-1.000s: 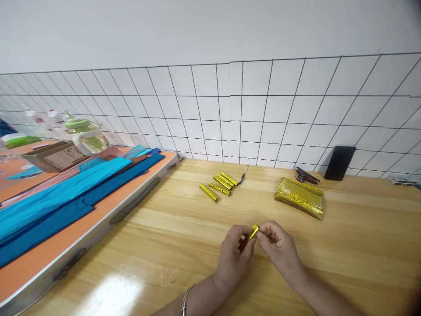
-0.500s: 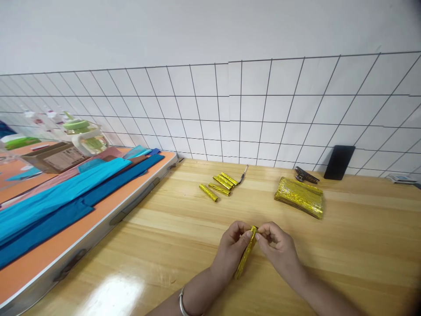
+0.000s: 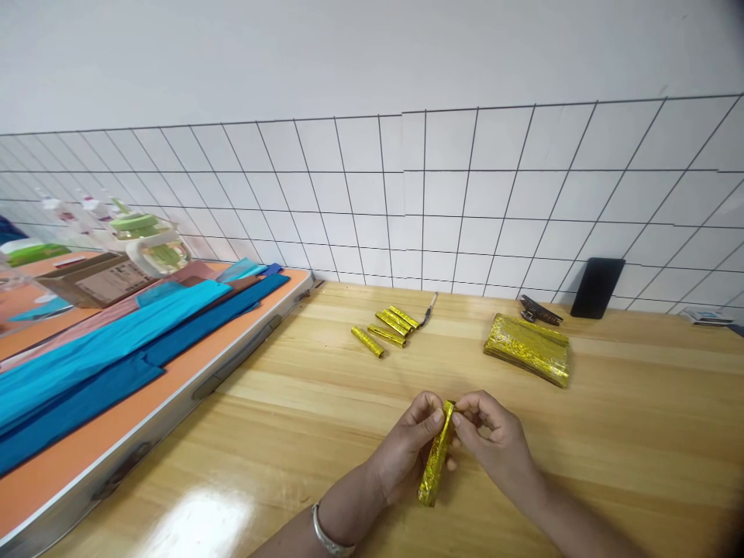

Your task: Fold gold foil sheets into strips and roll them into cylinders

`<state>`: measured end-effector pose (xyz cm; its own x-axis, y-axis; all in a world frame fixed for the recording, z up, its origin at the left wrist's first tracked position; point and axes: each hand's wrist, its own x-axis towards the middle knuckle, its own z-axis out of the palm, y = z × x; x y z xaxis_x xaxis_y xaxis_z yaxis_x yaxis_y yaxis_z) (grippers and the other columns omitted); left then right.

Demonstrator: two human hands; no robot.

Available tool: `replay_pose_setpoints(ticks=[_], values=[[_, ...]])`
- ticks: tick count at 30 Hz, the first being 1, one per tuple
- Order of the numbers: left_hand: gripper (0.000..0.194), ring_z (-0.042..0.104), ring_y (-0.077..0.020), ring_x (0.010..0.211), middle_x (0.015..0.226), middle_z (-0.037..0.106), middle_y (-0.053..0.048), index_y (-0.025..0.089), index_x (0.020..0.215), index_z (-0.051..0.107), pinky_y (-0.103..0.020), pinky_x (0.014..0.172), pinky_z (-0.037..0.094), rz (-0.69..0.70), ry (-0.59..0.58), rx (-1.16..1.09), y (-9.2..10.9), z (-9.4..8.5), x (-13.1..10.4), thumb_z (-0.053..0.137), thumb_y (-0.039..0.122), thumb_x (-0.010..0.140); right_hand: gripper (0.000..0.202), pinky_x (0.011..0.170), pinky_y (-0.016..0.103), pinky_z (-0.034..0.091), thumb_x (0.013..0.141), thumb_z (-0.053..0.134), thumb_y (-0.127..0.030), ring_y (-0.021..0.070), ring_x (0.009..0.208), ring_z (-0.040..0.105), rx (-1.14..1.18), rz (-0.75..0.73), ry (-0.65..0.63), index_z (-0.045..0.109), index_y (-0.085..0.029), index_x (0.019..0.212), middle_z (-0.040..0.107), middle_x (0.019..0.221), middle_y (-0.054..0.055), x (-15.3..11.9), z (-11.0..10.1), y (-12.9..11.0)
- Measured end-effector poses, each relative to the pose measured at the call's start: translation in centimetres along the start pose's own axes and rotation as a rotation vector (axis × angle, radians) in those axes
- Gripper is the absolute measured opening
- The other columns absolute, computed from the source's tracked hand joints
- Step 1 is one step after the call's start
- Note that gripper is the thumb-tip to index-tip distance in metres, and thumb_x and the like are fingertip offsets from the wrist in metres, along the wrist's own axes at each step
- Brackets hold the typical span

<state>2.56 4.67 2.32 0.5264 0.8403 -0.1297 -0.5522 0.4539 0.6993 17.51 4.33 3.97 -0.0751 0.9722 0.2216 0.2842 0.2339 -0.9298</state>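
Swung a little right and nearer since half a second ago, the near end of the held strip (image 3: 433, 466) now shows more of its gold face, and fingertips of the left hand (image 3: 401, 453) have come into view on its right side. At left, blue cloths (image 3: 116, 341) lie lengthwise on the orange table (image 3: 75, 449); beyond them stand a box (image 3: 98, 280) and, farther right, a green-lidded jug (image 3: 163, 256). On the wood table (image 3: 291, 434), far and left of the hands, lie four gold strips (image 3: 387, 335), one apart at left, with a pen (image 3: 428, 311) just beside the rightmost. Thumb and fingers of the left hand grip the held strip towards its far end; the rest slants to the near side. The right hand (image 3: 500, 442) pinches that far end between thumb and forefinger, other fingers curled. Farther right lies a gold stack (image 3: 526, 350), a clip (image 3: 540, 311) just beyond it, then a black phone (image 3: 597, 288) propped up near the wall (image 3: 453, 205).
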Motion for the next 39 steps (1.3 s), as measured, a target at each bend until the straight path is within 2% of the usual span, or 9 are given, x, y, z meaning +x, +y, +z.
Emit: replay_pose_setpoints(ticks=[4, 8, 11, 16, 23, 29, 35, 39], values=[[0.024, 0.054, -0.0080, 0.062, 0.076, 0.054, 0.002, 0.019, 0.084, 0.049, -0.019, 0.055, 0.048, 0.051, 0.034, 0.034, 0.1, 0.0, 0.1, 0.065, 0.035, 0.079, 0.012, 0.054, 0.022, 0.046, 0.080, 0.057, -0.030, 0.0116, 0.055, 0.054, -0.009, -0.014, -0.002, 0.057, -0.019, 0.077, 0.058, 0.060, -0.002, 0.1, 0.0, 0.1], [0.023, 0.055, -0.0098, 0.067, 0.076, 0.054, 0.001, 0.018, 0.083, 0.050, -0.019, 0.057, 0.046, 0.074, 0.051, 0.034, 0.1, 0.1, 0.1, 0.068, 0.033, 0.077, 0.011, 0.054, 0.022, 0.045, 0.080, 0.057, -0.029, 0.0115, 0.055, 0.053, -0.012, -0.014, 0.003, 0.056, -0.019, 0.075, 0.057, 0.061, -0.002, 0.1, 0.0, -0.1], [0.025, 0.056, -0.0117, 0.073, 0.079, 0.055, 0.000, 0.018, 0.081, 0.050, -0.020, 0.060, 0.045, 0.064, 0.057, 0.041, 0.2, 0.2, 0.1, 0.070, 0.032, 0.075, 0.011, 0.053, 0.022, 0.045, 0.079, 0.056, -0.028, 0.0114, 0.055, 0.053, -0.014, -0.010, 0.009, 0.055, -0.019, 0.073, 0.056, 0.061, -0.002, 0.1, 0.1, -0.2], [0.028, 0.055, -0.0111, 0.070, 0.077, 0.056, 0.000, 0.018, 0.079, 0.051, -0.021, 0.062, 0.045, 0.068, 0.076, 0.039, 0.1, 0.1, 0.2, 0.074, 0.031, 0.070, 0.010, 0.052, 0.021, 0.045, 0.079, 0.056, -0.026, 0.0107, 0.054, 0.053, 0.006, -0.014, 0.004, 0.054, -0.019, 0.072, 0.055, 0.061, -0.003, 0.0, 0.1, -0.1], [0.023, 0.057, -0.0111, 0.071, 0.082, 0.056, -0.001, 0.018, 0.093, 0.053, -0.023, 0.063, 0.046, 0.094, 0.030, 0.002, -0.1, -0.4, 0.4, 0.069, 0.023, 0.076, 0.006, 0.056, 0.021, 0.047, 0.080, 0.056, -0.025, 0.0101, 0.057, 0.052, 0.062, -0.038, -0.021, 0.054, -0.019, 0.080, 0.052, 0.063, -0.004, 0.1, 0.2, 0.3], [0.022, 0.058, -0.0121, 0.074, 0.090, 0.058, -0.003, 0.017, 0.098, 0.053, -0.025, 0.065, 0.048, 0.079, 0.020, -0.027, -0.1, -0.3, 0.3, 0.064, 0.023, 0.081, 0.015, 0.059, 0.023, 0.050, 0.081, 0.056, -0.027, 0.0108, 0.061, 0.056, 0.152, 0.021, -0.031, 0.051, -0.021, 0.094, 0.052, 0.070, -0.004, 0.0, 0.2, 0.6], [0.018, 0.060, -0.0128, 0.075, 0.089, 0.059, -0.004, 0.017, 0.097, 0.054, -0.025, 0.067, 0.048, 0.078, 0.017, -0.042, -0.1, -0.3, 0.3, 0.062, 0.024, 0.082, 0.009, 0.058, 0.024, 0.050, 0.082, 0.056, -0.027, 0.0110, 0.060, 0.054, 0.100, 0.002, -0.044, 0.055, -0.020, 0.087, 0.052, 0.067, -0.004, 0.1, 0.1, 0.8], [0.025, 0.060, -0.0134, 0.076, 0.089, 0.059, -0.003, 0.019, 0.102, 0.053, -0.025, 0.066, 0.049, 0.088, 0.020, -0.038, -0.3, -0.3, 0.3, 0.064, 0.024, 0.081, 0.008, 0.056, 0.023, 0.049, 0.083, 0.055, -0.027, 0.0105, 0.058, 0.054, 0.105, 0.015, -0.043, 0.054, -0.019, 0.084, 0.051, 0.065, -0.004, 0.0, 0.1, 0.7]])
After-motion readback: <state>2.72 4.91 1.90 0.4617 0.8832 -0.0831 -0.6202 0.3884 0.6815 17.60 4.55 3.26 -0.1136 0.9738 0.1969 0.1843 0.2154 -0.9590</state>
